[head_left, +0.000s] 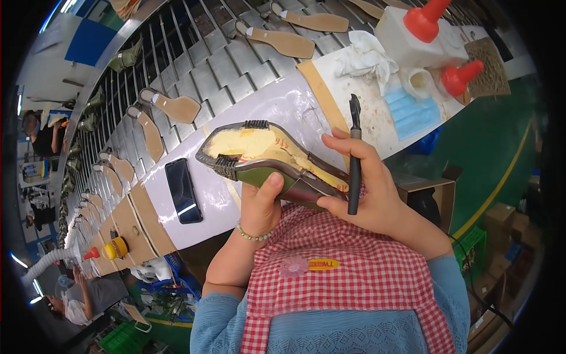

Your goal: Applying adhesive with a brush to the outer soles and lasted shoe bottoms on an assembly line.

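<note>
A green-and-dark shoe upper on a last (259, 150) is held bottom up in front of my chest. Its underside shows a cream-yellow surface with red marks, and the edges are gathered in dark folds. My left hand (262, 203) grips its near side, thumb on the green part. A slim black hand tool (354, 159) with a notched tip stands almost upright in my right hand (374, 183). That hand's thumb is by the narrow end of the shoe; whether it also grips the shoe is partly hidden.
A metal slat conveyor (218, 76) carries several tan insoles (283, 44). A dark phone (183, 192) lies on the pale work surface (159, 218). At the right are a white bottle with a red cap (407, 38), crumpled tissue (365, 59) and a blue mask (410, 112). People work at far left.
</note>
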`<act>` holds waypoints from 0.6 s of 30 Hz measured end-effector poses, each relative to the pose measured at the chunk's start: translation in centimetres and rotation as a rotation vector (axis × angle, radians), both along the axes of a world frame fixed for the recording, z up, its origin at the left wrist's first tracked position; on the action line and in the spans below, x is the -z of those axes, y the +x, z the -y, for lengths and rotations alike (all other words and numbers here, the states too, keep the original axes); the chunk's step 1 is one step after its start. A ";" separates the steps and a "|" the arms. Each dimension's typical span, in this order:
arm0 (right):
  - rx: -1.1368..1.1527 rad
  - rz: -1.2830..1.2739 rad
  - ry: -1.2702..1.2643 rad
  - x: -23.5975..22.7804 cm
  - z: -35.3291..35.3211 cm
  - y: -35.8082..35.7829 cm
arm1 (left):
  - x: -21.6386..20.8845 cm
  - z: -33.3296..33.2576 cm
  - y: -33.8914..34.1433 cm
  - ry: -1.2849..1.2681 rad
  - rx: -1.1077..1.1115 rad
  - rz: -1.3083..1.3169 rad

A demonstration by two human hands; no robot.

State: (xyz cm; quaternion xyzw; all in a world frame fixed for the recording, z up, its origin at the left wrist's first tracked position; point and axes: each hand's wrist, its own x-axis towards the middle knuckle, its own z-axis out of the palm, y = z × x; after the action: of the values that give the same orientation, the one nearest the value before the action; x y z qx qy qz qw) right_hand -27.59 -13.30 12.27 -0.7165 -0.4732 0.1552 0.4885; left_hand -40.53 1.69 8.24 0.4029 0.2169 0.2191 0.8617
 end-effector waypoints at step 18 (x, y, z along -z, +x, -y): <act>0.354 -0.201 0.358 -1.5 0.5 1.9 | 2.0 -3.0 -0.7 -0.100 0.142 0.107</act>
State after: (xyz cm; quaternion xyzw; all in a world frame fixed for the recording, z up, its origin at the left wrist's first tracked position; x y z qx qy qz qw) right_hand -25.65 -13.82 13.81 -0.6715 -0.3095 0.0513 0.6713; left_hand -41.22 4.70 6.23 0.3613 0.1525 0.1677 0.9045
